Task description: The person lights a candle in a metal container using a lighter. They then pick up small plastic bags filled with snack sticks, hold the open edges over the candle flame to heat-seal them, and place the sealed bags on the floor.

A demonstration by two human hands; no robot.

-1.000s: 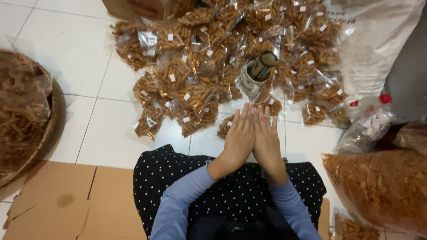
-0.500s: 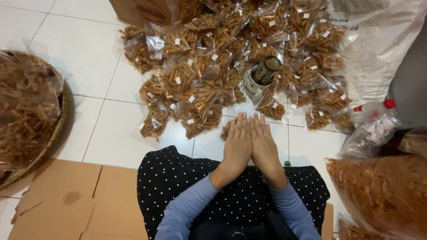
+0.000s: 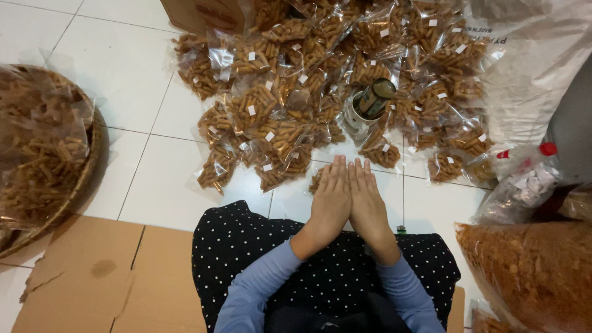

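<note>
At far left sat one round basket (image 3: 92,160) lined with clear plastic and heaped with brown stick snacks; below it lay one flattened cardboard sheet (image 3: 80,271) on the white tiled floor (image 3: 105,74). Centre: a pile of small clear snack bags (image 3: 277,123), too many and too overlapped to count, most with one white label; one lay partly under the fingertips. Above, one brown carton (image 3: 203,12). Among the bags stood one tin (image 3: 370,102). The left hand (image 3: 330,203) and right hand (image 3: 368,206) lay flat, palms down, side by side and touching, empty, fingers straight, over a dotted black skirt (image 3: 246,253). Best handling, by judgement: lift bags singly by the sealed top. At right: one white sack (image 3: 530,68), one red-capped bag (image 3: 524,185), one large bag of snacks (image 3: 530,277).
</note>
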